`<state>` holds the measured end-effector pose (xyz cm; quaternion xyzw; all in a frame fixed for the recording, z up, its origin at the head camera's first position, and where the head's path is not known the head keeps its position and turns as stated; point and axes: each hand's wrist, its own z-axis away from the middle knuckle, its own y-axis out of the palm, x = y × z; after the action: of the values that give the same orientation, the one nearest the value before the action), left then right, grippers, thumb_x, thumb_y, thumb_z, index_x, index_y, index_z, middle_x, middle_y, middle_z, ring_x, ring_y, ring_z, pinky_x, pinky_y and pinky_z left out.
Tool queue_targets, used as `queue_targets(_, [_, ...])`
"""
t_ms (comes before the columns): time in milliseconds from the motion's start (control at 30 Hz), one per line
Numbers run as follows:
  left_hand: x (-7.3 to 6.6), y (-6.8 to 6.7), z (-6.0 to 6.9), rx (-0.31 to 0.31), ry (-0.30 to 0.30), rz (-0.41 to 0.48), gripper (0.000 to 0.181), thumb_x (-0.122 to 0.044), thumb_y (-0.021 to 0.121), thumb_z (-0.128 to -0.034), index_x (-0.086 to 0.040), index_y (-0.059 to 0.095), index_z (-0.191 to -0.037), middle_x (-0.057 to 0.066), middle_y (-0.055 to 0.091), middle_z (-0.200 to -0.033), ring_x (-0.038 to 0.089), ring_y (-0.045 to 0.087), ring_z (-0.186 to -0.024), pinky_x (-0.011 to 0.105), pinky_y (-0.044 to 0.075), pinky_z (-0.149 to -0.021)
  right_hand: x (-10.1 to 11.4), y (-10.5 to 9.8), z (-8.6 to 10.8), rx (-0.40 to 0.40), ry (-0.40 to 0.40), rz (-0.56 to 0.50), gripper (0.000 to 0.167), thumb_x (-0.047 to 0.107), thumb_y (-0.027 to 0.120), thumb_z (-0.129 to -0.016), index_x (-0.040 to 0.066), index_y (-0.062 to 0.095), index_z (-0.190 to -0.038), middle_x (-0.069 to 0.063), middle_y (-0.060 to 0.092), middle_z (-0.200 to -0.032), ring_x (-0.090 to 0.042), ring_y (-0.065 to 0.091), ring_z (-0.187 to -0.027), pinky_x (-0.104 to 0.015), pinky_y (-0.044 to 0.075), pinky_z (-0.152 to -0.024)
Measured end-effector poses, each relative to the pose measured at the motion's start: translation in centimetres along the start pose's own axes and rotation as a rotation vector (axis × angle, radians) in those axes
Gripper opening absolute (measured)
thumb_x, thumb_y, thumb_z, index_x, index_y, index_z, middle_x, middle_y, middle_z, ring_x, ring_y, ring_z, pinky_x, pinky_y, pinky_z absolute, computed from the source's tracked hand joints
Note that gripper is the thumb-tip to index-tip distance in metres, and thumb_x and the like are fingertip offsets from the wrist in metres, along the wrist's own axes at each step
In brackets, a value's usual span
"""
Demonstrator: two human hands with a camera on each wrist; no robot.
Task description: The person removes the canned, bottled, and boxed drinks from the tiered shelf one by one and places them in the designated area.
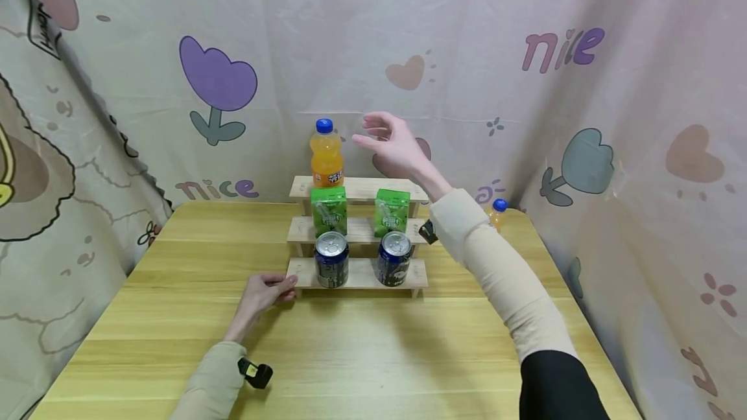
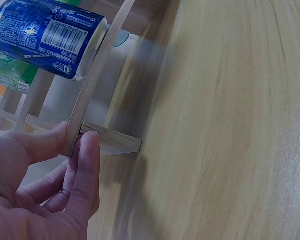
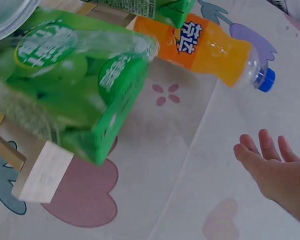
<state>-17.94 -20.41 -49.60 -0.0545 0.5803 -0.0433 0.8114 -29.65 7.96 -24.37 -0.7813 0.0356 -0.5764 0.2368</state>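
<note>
A three-tier wooden shelf [image 1: 362,272] stands on the table. My left hand [image 1: 264,295] pinches the left end of its lowest board between thumb and fingers; the left wrist view shows this grip closely. On the top tier, at the left, an orange soda bottle [image 1: 327,159] with a blue cap stands upright. My right hand [image 1: 398,146] hovers to the right of that bottle, fingers loosely bent and holding nothing. Two green juice cartons [image 1: 329,214] stand on the middle tier. Two dark blue drink cans [image 1: 331,266] stand on the lowest one.
Another orange bottle [image 1: 498,214] with a blue cap is at the table's far right, partly behind my right sleeve. The wooden table [image 1: 362,355] backs onto a printed curtain [image 1: 327,37], which also hangs along both sides.
</note>
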Motion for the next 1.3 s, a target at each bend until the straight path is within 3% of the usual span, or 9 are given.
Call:
queue_targets(567, [0.1,0.1,0.2,-0.001,0.002,0.011,0.043,-0.01,0.067,-0.0971,0.02,0.055,-0.125,0.014,0.076,-0.092,0.008,0.072,-0.07,0.02,0.065,-0.07,-1.2,4.0,-3.4,0.057,0.043,-0.029,0.057,0.021,0.07,-0.096,0.002,0.047,-0.144,-0.018,0.051,-0.148,-0.033,0.049,-0.139,-0.041,0.045,-0.12])
queue_targets(900, [0.2,0.1,0.1,0.004,0.005,0.006,0.042,-0.011,0.067,-0.0971,0.02,0.056,-0.124,0.009,0.076,-0.089,0.007,0.071,-0.069,0.022,0.066,-0.071,-1.0,5.4,-4.3,0.078,0.03,-0.046,0.045,0.021,0.065,-0.099,0.003,0.053,-0.138,-0.014,0.058,-0.141,-0.029,0.055,-0.132,-0.039,0.05,-0.115])
queue_targets(1300, [0.1,-0.2,0.0,0.009,-0.005,0.012,0.046,-0.014,0.068,-0.0973,0.019,0.054,-0.127,0.007,0.076,-0.089,0.008,0.072,-0.071,0.022,0.066,-0.072,-1.0,6.6,-5.5,0.039,0.03,-0.004,0.042,0.021,0.063,-0.101,0.0,0.055,-0.137,-0.016,0.061,-0.138,-0.03,0.056,-0.13,-0.037,0.051,-0.113])
